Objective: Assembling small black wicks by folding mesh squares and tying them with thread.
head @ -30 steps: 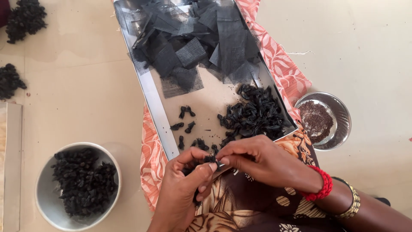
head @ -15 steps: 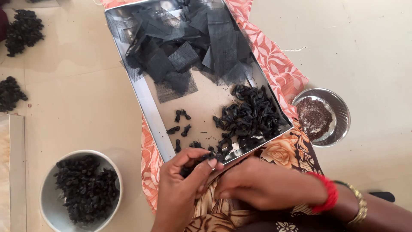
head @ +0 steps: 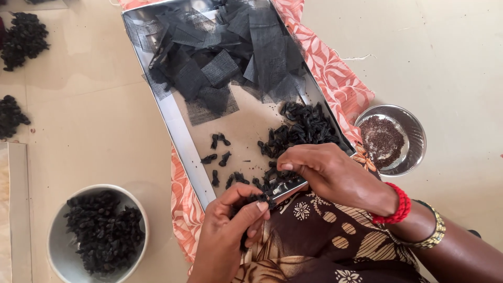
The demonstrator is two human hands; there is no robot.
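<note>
A metal tray [head: 183, 141] rests on my lap over an orange patterned cloth [head: 340, 84]. Black mesh squares [head: 220, 57] lie heaped at its far end. A pile of small black twisted pieces [head: 304, 128] sits at its near right, with a few loose ones [head: 220, 149] beside it. My left hand [head: 228, 236] pinches a small black piece at the tray's near edge. My right hand [head: 327, 173], with a red bangle at the wrist, reaches over the near rim, fingertips touching the black pieces there.
A white bowl [head: 57, 259] full of black pieces stands on the floor at lower left. A small steel bowl [head: 414, 131] of dark brown grains sits right of the tray. More black heaps [head: 23, 39] lie at the far left.
My right hand has drawn back toward the pile's near edge. My left hand has lowered slightly with the piece still pinched. The view has shifted a little.
</note>
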